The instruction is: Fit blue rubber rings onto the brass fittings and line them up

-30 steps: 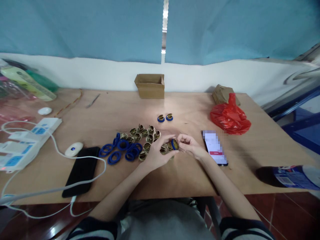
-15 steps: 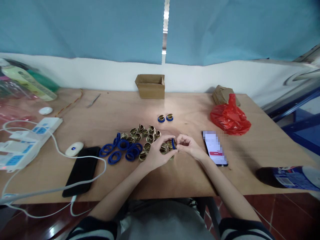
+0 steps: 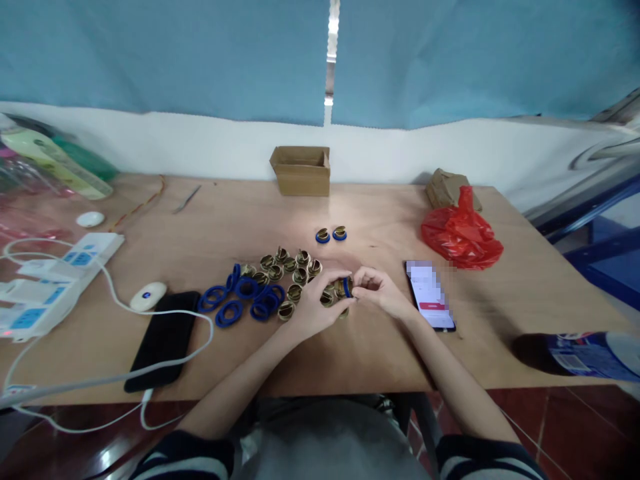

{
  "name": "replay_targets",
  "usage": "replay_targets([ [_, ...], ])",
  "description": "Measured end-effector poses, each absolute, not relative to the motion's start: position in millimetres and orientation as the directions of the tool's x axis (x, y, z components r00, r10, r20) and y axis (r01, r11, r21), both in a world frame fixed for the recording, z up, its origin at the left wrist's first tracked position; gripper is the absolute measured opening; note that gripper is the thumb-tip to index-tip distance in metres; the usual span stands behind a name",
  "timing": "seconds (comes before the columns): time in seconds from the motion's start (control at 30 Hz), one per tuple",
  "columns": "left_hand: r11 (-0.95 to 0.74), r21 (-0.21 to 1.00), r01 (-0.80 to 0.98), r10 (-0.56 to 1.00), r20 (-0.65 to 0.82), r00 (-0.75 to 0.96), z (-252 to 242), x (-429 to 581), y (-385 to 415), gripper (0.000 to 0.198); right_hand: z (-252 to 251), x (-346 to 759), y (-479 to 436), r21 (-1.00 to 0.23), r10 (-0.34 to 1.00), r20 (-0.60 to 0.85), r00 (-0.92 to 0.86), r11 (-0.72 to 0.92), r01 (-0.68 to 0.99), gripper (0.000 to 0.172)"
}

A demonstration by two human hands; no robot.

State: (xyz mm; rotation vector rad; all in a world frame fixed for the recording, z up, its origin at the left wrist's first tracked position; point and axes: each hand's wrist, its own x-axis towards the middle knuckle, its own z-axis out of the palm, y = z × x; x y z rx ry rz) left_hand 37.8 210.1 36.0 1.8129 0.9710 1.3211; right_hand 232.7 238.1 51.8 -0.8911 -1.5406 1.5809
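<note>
Between my hands is a round brass-coloured metal piece with a blue ring [image 3: 346, 287] around it, turned on its side. My left hand [image 3: 320, 303] grips it from the left with thumb and fingers. Pinched fingers of my right hand [image 3: 376, 292] hold the ring's right side. Under and left of my left hand lie several loose brass-coloured pieces [image 3: 275, 272], each with a raised tab. Farther left is a group of loose blue rings [image 3: 229, 313]. Beyond my hands stand two brass pieces fitted with blue rings [image 3: 339, 233].
A small cardboard box [image 3: 303, 180] stands at the back. To the right lie a lit phone [image 3: 430, 297], a red plastic bag [image 3: 463, 237] and a dark bottle [image 3: 575, 355]. On the left are a black phone [image 3: 163, 340], white cables and a power strip [image 3: 65, 283].
Hands and the ringed brass piece hold almost the same position. The view has shifted very slightly; nothing else has visibly moved.
</note>
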Motion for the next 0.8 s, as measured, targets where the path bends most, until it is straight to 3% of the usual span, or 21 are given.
replay_targets([
  [0.23, -0.481, 0.857, 0.183, 0.872, 0.445, 0.205, 34.7, 37.9, 211.5, 0.046, 53.5, 232.2, 239.9, -0.981, 0.898, 0.157, -0.412, 0.189, 0.038, 0.021],
  [0.47, -0.474, 0.857, 0.205, 0.876, 0.433, 0.213, 33.2, 38.1, 212.5, 0.047, 50.2, 232.4, 240.0, -0.964, 0.892, 0.203, -0.405, 0.255, 0.079, 0.019],
  [0.67, -0.607, 0.703, 0.37, 0.794, 0.544, 0.271, 30.5, 37.1, 215.0, 0.042, 43.8, 225.1, 235.1, -0.797, 0.859, 0.401, -0.317, 0.498, 0.342, 0.017],
  [0.8, -0.682, 0.58, 0.445, 0.726, 0.609, 0.319, 28.0, 36.2, 216.0, 0.041, 36.1, 221.5, 230.0, -0.689, 0.805, 0.492, -0.331, 0.593, 0.416, 0.009],
])
